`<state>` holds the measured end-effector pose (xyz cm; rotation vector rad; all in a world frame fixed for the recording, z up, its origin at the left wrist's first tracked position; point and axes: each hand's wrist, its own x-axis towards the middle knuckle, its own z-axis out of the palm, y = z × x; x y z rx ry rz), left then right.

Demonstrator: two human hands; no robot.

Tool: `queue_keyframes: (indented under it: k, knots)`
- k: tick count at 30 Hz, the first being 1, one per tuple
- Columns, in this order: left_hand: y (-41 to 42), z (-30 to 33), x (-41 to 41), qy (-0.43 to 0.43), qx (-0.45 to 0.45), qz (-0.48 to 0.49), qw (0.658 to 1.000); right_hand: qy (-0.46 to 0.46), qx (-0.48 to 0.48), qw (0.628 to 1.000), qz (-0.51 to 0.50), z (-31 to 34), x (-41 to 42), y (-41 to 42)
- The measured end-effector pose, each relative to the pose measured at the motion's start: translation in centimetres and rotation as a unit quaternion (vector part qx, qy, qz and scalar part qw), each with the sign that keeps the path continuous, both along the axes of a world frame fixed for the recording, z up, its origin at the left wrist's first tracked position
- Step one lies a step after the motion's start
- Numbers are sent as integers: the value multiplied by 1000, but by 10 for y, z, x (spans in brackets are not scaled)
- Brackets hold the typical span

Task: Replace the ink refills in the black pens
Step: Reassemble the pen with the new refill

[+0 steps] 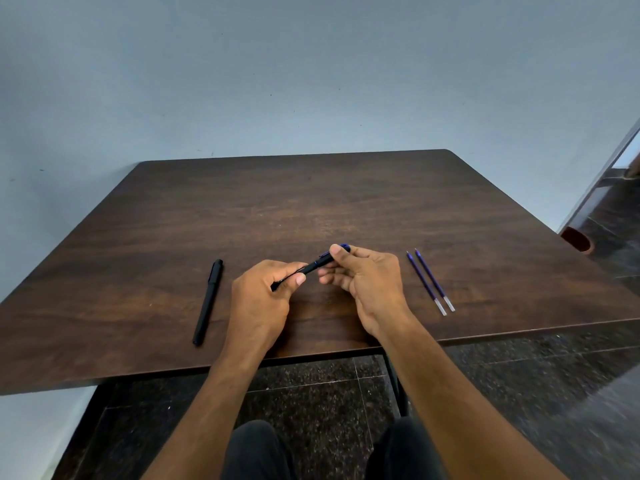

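Note:
Both hands hold one black pen point(313, 266) just above the dark wooden table point(311, 202), near its front edge. My left hand point(263, 299) grips the pen's lower barrel. My right hand point(363, 275) pinches the upper end, where a blue cap or clip shows past the thumb. A second black pen point(208, 302) lies on the table to the left of my left hand. Two blue ink refills point(430, 282) with clear ends lie side by side to the right of my right hand.
A pale wall stands behind the table. A reddish-brown pot point(577, 240) sits on the floor past the table's right edge. Dark speckled floor tiles and my knees show below the front edge.

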<state>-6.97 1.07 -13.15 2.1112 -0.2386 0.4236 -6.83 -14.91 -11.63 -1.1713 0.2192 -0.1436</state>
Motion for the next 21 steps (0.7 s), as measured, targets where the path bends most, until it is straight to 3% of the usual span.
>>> queue_keyframes:
  k: [11, 16, 21]
  knots:
    - [0, 0, -2, -8, 5, 12, 1000, 3, 29, 1000, 1, -6, 0, 7]
    - [-4, 1, -7, -24, -26, 71, 997, 14, 56, 998, 20, -1, -2, 17]
    - [-1, 7, -15, -68, 23, 91, 993, 42, 24, 999, 11, -1, -4, 39]
